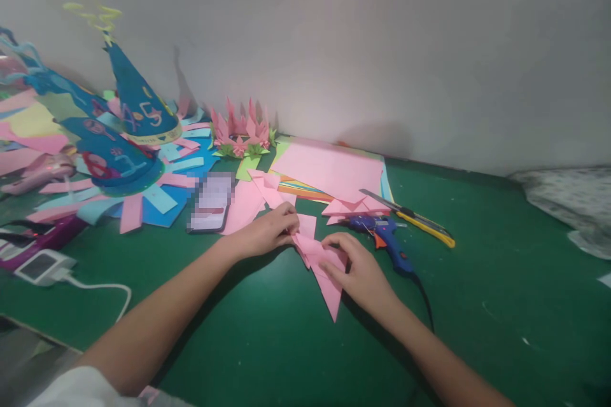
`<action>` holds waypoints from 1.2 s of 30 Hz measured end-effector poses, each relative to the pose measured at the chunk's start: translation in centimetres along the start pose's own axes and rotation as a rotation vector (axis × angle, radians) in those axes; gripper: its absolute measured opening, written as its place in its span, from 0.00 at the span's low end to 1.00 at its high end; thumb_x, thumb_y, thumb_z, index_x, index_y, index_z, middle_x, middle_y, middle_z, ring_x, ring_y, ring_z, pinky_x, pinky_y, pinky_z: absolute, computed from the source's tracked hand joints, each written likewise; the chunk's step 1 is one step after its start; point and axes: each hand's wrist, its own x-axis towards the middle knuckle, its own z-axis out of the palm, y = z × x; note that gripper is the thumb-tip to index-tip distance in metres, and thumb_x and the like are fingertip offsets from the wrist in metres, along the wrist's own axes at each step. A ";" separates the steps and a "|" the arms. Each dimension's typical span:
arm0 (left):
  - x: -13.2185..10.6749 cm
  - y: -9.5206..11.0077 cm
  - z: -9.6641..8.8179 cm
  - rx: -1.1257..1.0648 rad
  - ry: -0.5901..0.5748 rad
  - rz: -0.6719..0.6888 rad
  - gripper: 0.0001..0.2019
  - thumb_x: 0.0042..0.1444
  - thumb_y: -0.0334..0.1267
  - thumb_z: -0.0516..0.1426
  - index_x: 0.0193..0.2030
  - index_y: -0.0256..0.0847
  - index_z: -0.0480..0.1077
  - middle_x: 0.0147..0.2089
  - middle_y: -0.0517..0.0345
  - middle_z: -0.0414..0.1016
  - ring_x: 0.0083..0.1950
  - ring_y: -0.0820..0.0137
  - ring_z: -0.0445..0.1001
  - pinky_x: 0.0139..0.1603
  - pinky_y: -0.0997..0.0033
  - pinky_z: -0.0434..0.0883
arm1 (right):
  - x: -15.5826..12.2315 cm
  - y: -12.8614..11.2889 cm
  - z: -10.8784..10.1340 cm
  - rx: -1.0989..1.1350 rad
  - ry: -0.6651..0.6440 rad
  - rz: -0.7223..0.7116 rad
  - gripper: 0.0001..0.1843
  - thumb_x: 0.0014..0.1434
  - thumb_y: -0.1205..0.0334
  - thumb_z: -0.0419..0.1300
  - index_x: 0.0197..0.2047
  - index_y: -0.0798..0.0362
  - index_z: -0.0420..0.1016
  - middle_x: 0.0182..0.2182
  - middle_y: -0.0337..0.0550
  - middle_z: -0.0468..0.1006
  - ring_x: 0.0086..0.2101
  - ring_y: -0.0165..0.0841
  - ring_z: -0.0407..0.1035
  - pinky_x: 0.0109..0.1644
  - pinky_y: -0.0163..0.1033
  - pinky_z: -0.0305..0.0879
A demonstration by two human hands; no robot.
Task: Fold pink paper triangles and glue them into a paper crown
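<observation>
A folded pink paper piece (321, 270) lies on the green table (501, 305), its sharp tip pointing toward me. My left hand (267, 232) pinches its upper corner with curled fingers. My right hand (356, 267) presses on the right side of the same paper, fingers bent over a fold. More pink folded pieces (353, 206) lie just behind the hands.
A blue glue gun (389, 243) and a yellow utility knife (420, 219) lie right of my hands. A stack of coloured paper (329, 168), a phone (212, 202), pink paper flowers (241, 130), blue party hats (138, 105) and a white charger (45, 266) stand left and behind.
</observation>
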 end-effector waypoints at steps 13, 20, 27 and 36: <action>0.1 0.2 0.2 -0.094 0.005 0.034 0.08 0.58 0.40 0.55 0.39 0.40 0.62 0.49 0.53 0.57 0.38 0.75 0.69 0.42 0.70 0.69 | 0.6 0.0 0.4 -0.027 -0.019 0.041 0.14 0.55 0.64 0.57 0.44 0.50 0.78 0.38 0.44 0.73 0.39 0.35 0.69 0.43 0.39 0.66; 0.1 0.3 0.3 0.021 0.022 0.012 0.17 0.53 0.43 0.60 0.45 0.42 0.60 0.43 0.55 0.64 0.41 0.67 0.65 0.41 0.69 0.65 | 0.8 -0.3 0.7 -0.030 -0.016 0.013 0.14 0.54 0.66 0.57 0.43 0.50 0.78 0.38 0.44 0.73 0.39 0.35 0.69 0.43 0.40 0.67; 0.3 0.4 0.4 0.032 0.026 0.024 0.15 0.54 0.44 0.59 0.42 0.41 0.59 0.42 0.55 0.62 0.39 0.69 0.64 0.38 0.72 0.64 | 0.7 0.0 0.9 -0.036 -0.031 0.011 0.13 0.55 0.66 0.58 0.44 0.50 0.78 0.38 0.44 0.73 0.40 0.34 0.69 0.44 0.39 0.66; 0.2 0.5 0.5 0.030 0.020 0.044 0.10 0.55 0.41 0.58 0.36 0.39 0.61 0.43 0.56 0.59 0.37 0.72 0.63 0.38 0.73 0.64 | 0.9 0.0 1.1 -0.043 -0.004 -0.003 0.13 0.55 0.65 0.58 0.43 0.49 0.78 0.38 0.43 0.74 0.39 0.34 0.70 0.42 0.39 0.66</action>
